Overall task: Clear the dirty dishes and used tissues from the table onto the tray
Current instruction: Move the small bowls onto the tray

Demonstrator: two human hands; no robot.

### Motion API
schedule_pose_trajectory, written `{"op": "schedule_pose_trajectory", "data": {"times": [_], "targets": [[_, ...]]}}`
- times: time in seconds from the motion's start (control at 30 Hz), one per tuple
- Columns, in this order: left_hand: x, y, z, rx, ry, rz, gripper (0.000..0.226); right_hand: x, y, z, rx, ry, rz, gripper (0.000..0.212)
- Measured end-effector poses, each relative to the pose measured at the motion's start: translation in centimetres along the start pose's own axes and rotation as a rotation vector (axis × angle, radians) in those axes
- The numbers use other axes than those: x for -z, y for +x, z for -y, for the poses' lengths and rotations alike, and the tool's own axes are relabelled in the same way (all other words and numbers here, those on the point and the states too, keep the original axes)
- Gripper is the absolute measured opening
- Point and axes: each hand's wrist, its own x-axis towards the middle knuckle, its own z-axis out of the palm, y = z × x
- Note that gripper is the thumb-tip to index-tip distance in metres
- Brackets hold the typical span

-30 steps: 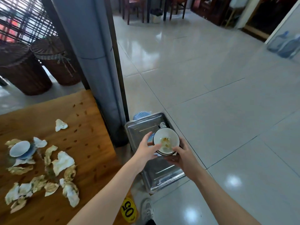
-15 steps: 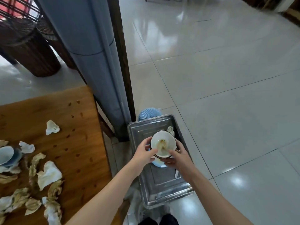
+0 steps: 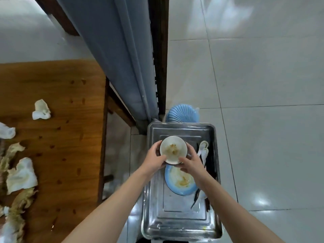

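White porcelain, smeared brown inside: bowl (image 3: 173,149) over the far half of the steel tray (image 3: 175,225), clasped from both sides. Left hand (image 3: 154,160) curled round its left edge, thumb at the near rim. Right hand (image 3: 191,163) curled round its near-right edge, fingers wrapped against the dark outer wall. Both hands clamped on the bowl, kept apart with the bowl between them. Cannot tell whether resting on the tray's bottom or held just above it. Directly nearer than the bowl, inside the tray and partly under the right wrist: blue plate (image 3: 182,186) with yellowish smears. Along the tray's right wall, white spoons (image 3: 203,148) and dark chopsticks (image 3: 212,165), lying lengthwise, just beside the right hand. Just beyond the tray's far edge, a ribbed blue fan-shaped thing (image 3: 182,114). Left of the tray, across a strip of pale tiled floor (image 3: 263,155), wooden surface (image 3: 61,155) strewn with crumpled, stained tissues (image 3: 41,110), well apart from both hands.
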Motion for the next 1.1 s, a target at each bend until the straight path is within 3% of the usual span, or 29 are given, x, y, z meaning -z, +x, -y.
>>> {"op": "schedule_pose_trajectory", "data": {"times": [0.23,0.5,0.67,0.87,0.97,1.1], "targets": [[-0.2,8.2,2.4,-0.009,-0.008,-0.076,0.062,1.0,9.0,-2.1,0.014,-0.16,0.058,0.059],[-0.7,12.4,4.3,-0.027,0.117,-0.073,0.069,1.9,13.6,-5.3,-0.027,-0.264,0.015,0.064],[-0.7,12.8,4.6,0.026,0.156,-0.028,0.072,2.2,14.4,-6.3,-0.07,-0.251,0.03,0.067],[-0.8,11.9,3.1,0.039,0.213,-0.014,0.073,2.9,14.2,-5.9,-0.118,-0.274,0.085,0.052],[-0.6,9.8,2.2,0.037,0.246,-0.024,0.075,3.2,12.7,-5.3,-0.135,-0.339,0.106,0.061],[0.6,5.8,0.9,0.069,0.254,-0.078,0.073,3.3,9.3,-3.2,-0.131,-0.339,0.008,0.068]]}}
